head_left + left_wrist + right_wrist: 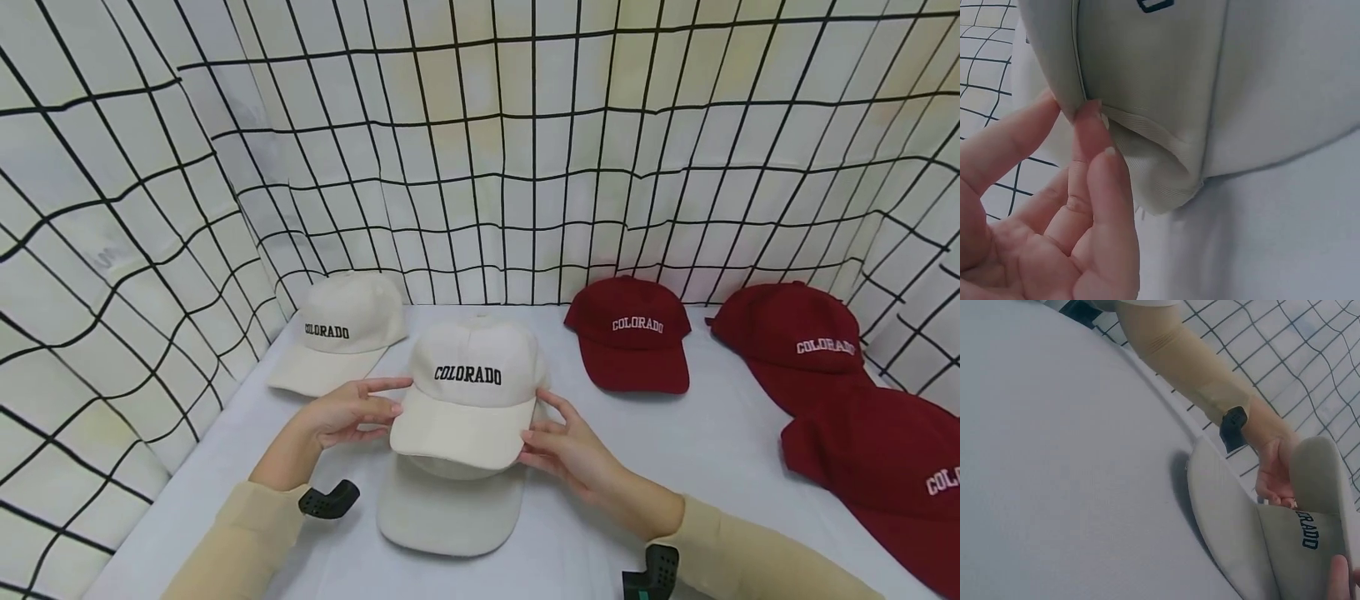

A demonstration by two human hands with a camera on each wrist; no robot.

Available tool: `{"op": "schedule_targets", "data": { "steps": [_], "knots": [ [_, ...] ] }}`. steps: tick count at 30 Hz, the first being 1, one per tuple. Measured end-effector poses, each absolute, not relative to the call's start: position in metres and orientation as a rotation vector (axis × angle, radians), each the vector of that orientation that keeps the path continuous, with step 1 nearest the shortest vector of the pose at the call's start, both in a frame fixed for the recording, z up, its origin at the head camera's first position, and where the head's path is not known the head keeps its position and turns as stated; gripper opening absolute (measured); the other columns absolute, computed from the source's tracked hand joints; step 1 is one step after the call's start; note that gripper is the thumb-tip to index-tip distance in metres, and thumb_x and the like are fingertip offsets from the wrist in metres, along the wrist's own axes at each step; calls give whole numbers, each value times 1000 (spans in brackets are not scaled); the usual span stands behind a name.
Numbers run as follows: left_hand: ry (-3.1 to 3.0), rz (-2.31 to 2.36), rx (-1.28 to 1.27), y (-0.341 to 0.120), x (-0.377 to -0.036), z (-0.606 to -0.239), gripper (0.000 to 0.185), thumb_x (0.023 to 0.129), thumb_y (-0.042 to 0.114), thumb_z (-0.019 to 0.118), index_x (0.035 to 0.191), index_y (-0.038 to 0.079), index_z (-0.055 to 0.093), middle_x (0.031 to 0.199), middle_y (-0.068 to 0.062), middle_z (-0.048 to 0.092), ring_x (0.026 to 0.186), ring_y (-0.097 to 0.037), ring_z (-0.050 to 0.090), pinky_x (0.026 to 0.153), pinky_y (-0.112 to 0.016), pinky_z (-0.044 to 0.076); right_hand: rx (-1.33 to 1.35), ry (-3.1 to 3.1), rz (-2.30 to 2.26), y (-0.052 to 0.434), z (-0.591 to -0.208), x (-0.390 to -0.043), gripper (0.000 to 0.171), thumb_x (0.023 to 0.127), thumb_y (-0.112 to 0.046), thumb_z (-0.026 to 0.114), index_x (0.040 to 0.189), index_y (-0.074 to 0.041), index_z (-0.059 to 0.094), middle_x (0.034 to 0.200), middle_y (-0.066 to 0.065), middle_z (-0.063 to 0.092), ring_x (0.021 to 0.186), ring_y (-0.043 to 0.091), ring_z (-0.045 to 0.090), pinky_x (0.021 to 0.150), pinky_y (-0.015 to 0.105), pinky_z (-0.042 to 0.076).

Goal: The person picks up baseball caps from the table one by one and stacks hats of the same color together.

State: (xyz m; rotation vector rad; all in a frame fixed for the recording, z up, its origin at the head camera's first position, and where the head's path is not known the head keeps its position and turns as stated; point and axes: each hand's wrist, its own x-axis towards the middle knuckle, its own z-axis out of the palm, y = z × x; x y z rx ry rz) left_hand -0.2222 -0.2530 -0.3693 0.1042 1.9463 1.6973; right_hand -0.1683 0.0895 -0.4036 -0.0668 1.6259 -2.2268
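Seen from the head camera, an upper cream cap [465, 417], lettered COLORADO, is at the centre of the work, its brim towards 6 o'clock. The left hand [352, 414] grips it at 9 o'clock and the right hand [566, 446] at 4 o'clock, thumb and fingers at its edges. Just below, the brim of a lower cream cap [450, 521] shows on the white table [577, 550], with most of its crown covered.

The wrist views fill that gap. The right wrist view shows dark lettering [1310, 531] on the lower cap's front — "RADO" is readable — between the two brims. The left wrist view shows the left thumb and fingertip pinching the upper cap's edge, something the head view gives only from outside.

Only the head view sets out the rest: a third cream cap [352, 321] at 10 o'clock, one red cap [630, 333] at 2, and two more red caps [885, 475] — one partly out of frame — around 3.
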Motion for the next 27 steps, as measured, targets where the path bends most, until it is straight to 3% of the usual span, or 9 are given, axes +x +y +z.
{"op": "schedule_targets", "data": {
  "steps": [10,19,27],
  "knots": [
    [2005,1626,132,-253,-223,-378,75,94,13,72,156,1,33,95,4,70,82,-13,62,75,-30,51,-118,1640,-2181,94,-411,-170,85,96,6,62,161,-5,8,93,4,63,85,17,69,82,35,60],
    [2036,1585,132,-252,-222,-380,76,92,14,77,154,2,34,98,3,72,88,-14,64,79,-34,51,-68,1633,-2167,95,-412,-164,84,96,9,61,160,-5,9,97,7,64,84,18,69,82,35,60],
    [2062,1545,136,-251,-218,-375,77,92,15,77,155,2,34,103,1,72,93,-15,65,82,-37,51,12,1616,-2177,96,-412,-161,73,98,4,61,157,-2,19,103,9,64,82,17,70,82,35,60]
  ]
}}
